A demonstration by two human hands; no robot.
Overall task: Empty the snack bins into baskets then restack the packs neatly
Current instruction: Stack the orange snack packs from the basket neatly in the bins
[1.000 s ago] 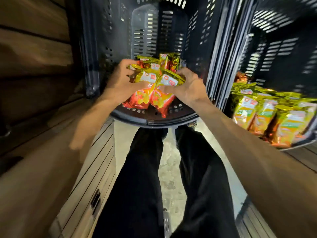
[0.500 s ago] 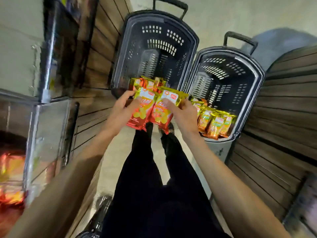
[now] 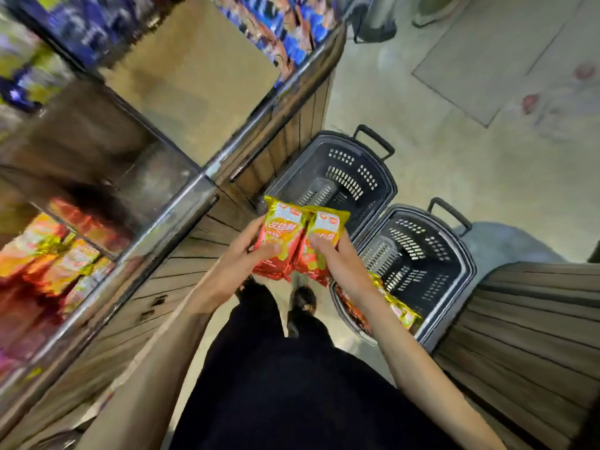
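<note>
Both my hands hold red and yellow snack packs (image 3: 293, 237) side by side in front of me, above the floor. My left hand (image 3: 246, 254) grips the left pack and my right hand (image 3: 337, 261) grips the right one. Behind the packs stands a dark plastic basket (image 3: 383, 180) on the floor; its bottom is hidden by the packs. A second dark basket (image 3: 454, 254) to its right holds more snack packs (image 3: 399, 308) at its near end, partly covered by my right forearm.
On my left runs a shelf unit with metal-edged bins (image 3: 181, 203); one bin (image 3: 55, 254) holds blurred red and yellow packs. A wooden slatted unit (image 3: 535, 326) stands at the right. A mat (image 3: 506, 50) lies on the floor beyond the baskets.
I have stood up and lifted the packs out of the left basket. The view pulled back and swung left, so the shelf bins come into sight.
</note>
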